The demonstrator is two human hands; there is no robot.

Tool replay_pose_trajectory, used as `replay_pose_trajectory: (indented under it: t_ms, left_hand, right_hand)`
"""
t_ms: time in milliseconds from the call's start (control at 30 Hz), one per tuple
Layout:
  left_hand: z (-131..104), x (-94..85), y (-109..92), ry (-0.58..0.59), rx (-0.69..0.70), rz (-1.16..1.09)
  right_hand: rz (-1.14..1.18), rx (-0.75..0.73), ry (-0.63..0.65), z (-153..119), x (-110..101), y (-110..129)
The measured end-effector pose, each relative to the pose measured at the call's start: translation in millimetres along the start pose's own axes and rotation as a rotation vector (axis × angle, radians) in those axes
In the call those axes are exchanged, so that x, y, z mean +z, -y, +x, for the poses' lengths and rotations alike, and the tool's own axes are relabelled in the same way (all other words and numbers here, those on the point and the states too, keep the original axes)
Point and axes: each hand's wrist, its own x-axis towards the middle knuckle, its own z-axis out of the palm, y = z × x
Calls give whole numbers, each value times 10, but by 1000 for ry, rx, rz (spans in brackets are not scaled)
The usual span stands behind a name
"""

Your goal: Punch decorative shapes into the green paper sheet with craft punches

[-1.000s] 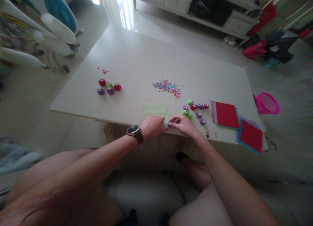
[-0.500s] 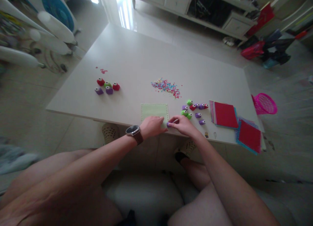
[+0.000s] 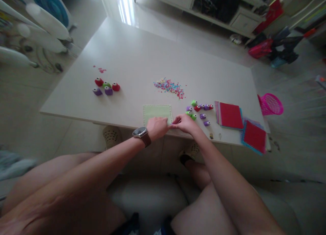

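Observation:
A pale green paper sheet [image 3: 156, 110] with a row of small holes along its edges lies at the table's near edge. My left hand [image 3: 158, 127], with a watch on its wrist, grips the sheet's lower right part. Beside it, my right hand [image 3: 182, 123] pinches a small purple craft punch [image 3: 172, 123] at the sheet's right edge; fingers mostly hide the punch. Several purple, green and red craft punches [image 3: 203, 116] stand just right of my right hand.
More craft punches [image 3: 108, 90] stand on the left of the white table [image 3: 132, 55], near pink paper bits [image 3: 102, 71]. Colourful punched confetti [image 3: 170, 87] lies mid-table. Stacked red and coloured sheets [image 3: 231, 115] lie right, with another stack [image 3: 254, 136] at the corner. A pink basket [image 3: 272, 103] stands beyond.
The view has shifted slightly, so everything sits a little further left and up. The purple punch is now more covered by my fingers, still at the sheet's right edge.

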Motion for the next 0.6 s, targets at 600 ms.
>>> replay_pose_trajectory:
  t_ms: [600]
  left_hand:
    - [1, -20, 153, 45, 78, -12]
  right_hand:
    - [-59, -76, -161, 1, -203, -178]
